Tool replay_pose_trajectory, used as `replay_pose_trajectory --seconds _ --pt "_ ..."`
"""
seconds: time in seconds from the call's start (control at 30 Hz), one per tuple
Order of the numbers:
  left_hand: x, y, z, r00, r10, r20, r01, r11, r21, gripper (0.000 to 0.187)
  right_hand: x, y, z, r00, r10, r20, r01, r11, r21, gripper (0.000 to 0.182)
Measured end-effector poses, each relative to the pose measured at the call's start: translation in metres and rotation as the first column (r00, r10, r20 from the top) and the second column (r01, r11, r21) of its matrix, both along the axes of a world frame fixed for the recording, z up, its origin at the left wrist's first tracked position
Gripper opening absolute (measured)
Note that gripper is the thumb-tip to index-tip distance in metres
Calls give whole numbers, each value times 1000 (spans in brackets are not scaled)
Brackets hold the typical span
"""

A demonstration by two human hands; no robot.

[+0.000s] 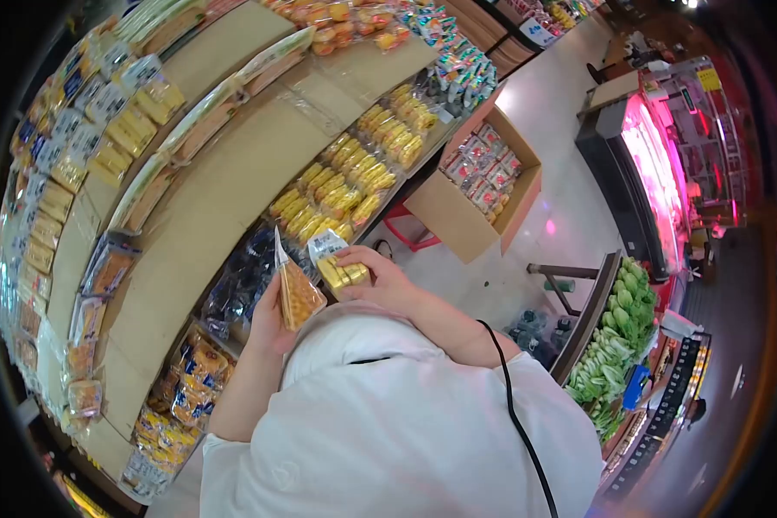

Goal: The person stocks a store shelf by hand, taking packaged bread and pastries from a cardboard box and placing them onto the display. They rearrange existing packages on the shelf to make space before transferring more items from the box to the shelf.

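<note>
No text legible; white label (326, 243) on yellow pack (345, 275) apparently printed, too small to read.

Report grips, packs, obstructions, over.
Left grip holds orange-brown pack. Right grip holds yellow pack. Black cable crosses right arm, clear of both packs.

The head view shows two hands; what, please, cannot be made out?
In the head view:
Print on the label of the yellow package in the right hand: too small.
Part of the left hand: hidden behind the wedge-shaped package.
Bottom of the cardboard box: covered by packets.
Leftmost goods: cut off by the dark edge.
</note>
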State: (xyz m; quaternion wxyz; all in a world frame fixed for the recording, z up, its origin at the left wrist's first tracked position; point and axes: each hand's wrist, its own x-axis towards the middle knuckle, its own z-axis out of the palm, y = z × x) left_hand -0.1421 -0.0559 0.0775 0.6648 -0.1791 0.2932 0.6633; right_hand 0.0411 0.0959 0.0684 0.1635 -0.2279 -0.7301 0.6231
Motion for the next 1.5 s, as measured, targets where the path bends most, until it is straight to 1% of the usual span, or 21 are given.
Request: replay_pose_trajectory --seconds 0.07,0.17,0.27,0.33,0.4,0.47,0.53,0.6,0.7,0.8,0.9,0.97,1.1,1.17,1.2,1.27,1.3,1.33,1.37,1.4,1.5 --pt "10 12 -9 998 -36 -56 32 998 -63 38 21 13 -10 999 -28 31 28 1000 4 46" --pt "33 42 -12 994 -103 -42 99 991 -95 38 63 50 -30 992 -81 97 75 995 66 44" --pt "59 83 -18 991 -135 12 135 987 -81 40 116 99 -54 964 -230 130 194 951 242 46" --pt "72 107 -24 989 -149 1 148 987 -64 43 156 134 -70 910 -363 199 285 897 337 47" --pt "83 128 -29 988 -133 -79 126 989 -82 43 201 175 -91 868 -459 188 358 842 404 47" --pt "91 152 -28 979 -133 -152 113 984 -135 42 234 213 -86 744 -565 358 337 779 528 45" --pt "102 172 -24 982 -138 -129 117 981 -156 42 266 252 -103 660 -616 430 403 773 490 45" --pt "116 191 -16 979 -144 -143 118 977 -179 43 298 284 -153 614 -674 411 372 706 603 45" --pt "131 215 -6 980 -141 -144 114 977 -179 43 323 310 -169 502 -581 641 229 804 549 47" --pt "138 234 -6 980 -140 -143 108 971 -212 42 326 315 -163 337 -447 829 -156 842 517 40" --pt "149 251 -3 984 -123 -132 94 974 -204 41 315 314 -137 242 -354 903 -202 892 404 36" --pt "151 260 -4 982 -139 -127 110 971 -210 40 312 311 -131 217 -339 915 -255 885 388 34" --pt "153 281 -13 972 -180 -152 154 974 -169 37 313 312 -153 139 -264 954 -273 916 293 34" --pt "155 296 -11 937 -242 -254 207 966 -155 36 312 312 -141 176 -203 963 -300 921 249 35" --pt "158 305 -10 914 -269 -303 233 961 -149 35 305 312 -121 193 -172 966 -315 921 227 35" --pt "166 324 -5 847 -344 -406 307 939 -156 36 283 316 -67 398 -89 913 -254 946 203 40" --pt "170 335 -2 808 -377 -454 342 926 -161 37 276 312 -67 630 -91 771 -102 975 198 41" --pt "174 345 2 782 -408 -471 407 907 -109 38 269 308 -64 811 -125 572 44 987 152 43" --pt "182 354 6 778 -410 -477 416 904 -98 37 258 300 -60 908 -141 394 177 982 -58 44" --pt "190 364 10 773 -411 -483 426 901 -85 36 245 293 -50 958 -201 204 255 924 -284 45" --pt "203 378 6 746 -422 -515 464 884 -54 33 213 277 -26 941 -328 -79 205 741 -639 50"
